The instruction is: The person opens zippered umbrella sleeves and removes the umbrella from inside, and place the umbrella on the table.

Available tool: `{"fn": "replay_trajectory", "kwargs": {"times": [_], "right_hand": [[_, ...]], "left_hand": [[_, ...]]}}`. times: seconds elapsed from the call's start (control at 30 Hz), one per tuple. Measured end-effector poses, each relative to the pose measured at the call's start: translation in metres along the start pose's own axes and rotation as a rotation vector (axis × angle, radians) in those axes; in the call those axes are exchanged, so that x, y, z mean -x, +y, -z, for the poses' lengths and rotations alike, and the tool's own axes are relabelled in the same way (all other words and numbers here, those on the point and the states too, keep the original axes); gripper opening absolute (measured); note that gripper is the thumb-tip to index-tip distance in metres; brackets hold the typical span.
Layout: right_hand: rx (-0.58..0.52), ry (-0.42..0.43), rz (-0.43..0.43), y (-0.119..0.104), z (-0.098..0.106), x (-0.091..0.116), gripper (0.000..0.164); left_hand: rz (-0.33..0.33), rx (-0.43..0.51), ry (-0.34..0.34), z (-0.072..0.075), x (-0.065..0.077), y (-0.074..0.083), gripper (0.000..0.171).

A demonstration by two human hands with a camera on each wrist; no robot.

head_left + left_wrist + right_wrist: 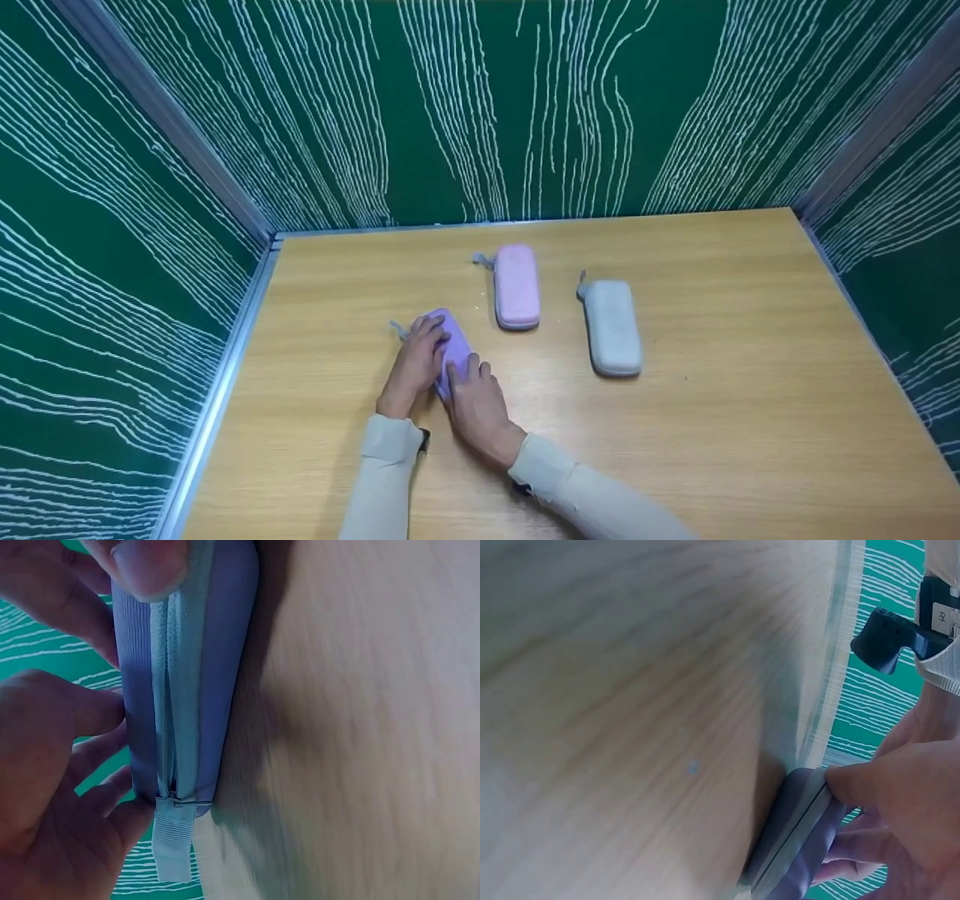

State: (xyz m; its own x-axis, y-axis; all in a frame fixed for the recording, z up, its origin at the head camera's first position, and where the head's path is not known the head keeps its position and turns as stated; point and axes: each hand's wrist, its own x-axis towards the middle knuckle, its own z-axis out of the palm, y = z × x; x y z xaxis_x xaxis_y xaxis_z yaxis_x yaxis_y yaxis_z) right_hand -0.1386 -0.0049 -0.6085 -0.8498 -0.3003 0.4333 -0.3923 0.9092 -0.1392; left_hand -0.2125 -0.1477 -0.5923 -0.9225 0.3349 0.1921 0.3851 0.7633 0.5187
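Observation:
A purple zip case (459,341) lies slanted on the table under both hands. My left hand (415,360) holds its far part, fingers curled over the top. At the near end my right hand (480,401) grips the case; in the left wrist view the right thumb (150,570) presses on the zipper side. The zipper (171,690) runs along that side, with a narrow gap between its tapes, down to a pale pull tab (174,840) at the far end. In the right wrist view, the case (787,832) shows its grey seam beside the right thumb.
A pink zip case (517,285) lies beyond the hands, and a grey zip case (613,328) lies farther right. Green walls (577,112) with white lines stand around the wooden table (720,420). A black wrist mount (889,637) sits on the left wrist.

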Motion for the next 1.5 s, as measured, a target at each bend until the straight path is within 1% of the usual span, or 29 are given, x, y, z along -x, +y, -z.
{"fn": "replay_trajectory", "kwargs": {"times": [0.1,0.3,0.6,0.7,0.93,1.03,1.1,1.3,1.37,1.5], "right_hand": [[0.035,0.006,-0.001,-0.001,-0.002,0.000,0.050],[0.112,0.052,-0.001,-0.004,-0.005,0.001,0.058],[0.113,0.030,-0.015,-0.010,-0.002,0.000,0.060],[0.112,0.037,-0.018,-0.012,-0.001,-0.001,0.059],[0.126,0.022,-0.019,-0.014,0.000,-0.002,0.060],[0.127,0.010,-0.024,-0.015,0.000,-0.003,0.060],[0.142,0.015,-0.023,-0.015,-0.001,-0.003,0.060],[0.227,0.056,-0.021,-0.019,-0.002,-0.004,0.061],[0.220,0.051,-0.027,-0.020,-0.001,-0.004,0.059],[0.193,0.013,-0.032,-0.020,-0.001,-0.004,0.058]], "left_hand": [[-0.024,0.014,0.006,0.000,-0.001,-0.002,0.020],[-0.103,0.053,0.038,-0.001,-0.003,-0.006,0.017],[-0.150,0.093,0.039,-0.001,-0.006,-0.008,0.018],[-0.144,0.111,0.030,0.000,-0.005,-0.007,0.017],[-0.078,0.123,-0.019,0.004,-0.003,-0.002,0.020],[-0.063,0.116,-0.038,0.005,-0.003,-0.001,0.022],[-0.058,0.117,-0.045,0.005,-0.003,-0.001,0.023],[-0.074,0.137,-0.041,0.004,-0.004,-0.003,0.021],[-0.067,0.138,-0.051,0.004,-0.005,-0.003,0.023],[-0.048,0.133,-0.054,0.002,-0.004,-0.002,0.026]]}}
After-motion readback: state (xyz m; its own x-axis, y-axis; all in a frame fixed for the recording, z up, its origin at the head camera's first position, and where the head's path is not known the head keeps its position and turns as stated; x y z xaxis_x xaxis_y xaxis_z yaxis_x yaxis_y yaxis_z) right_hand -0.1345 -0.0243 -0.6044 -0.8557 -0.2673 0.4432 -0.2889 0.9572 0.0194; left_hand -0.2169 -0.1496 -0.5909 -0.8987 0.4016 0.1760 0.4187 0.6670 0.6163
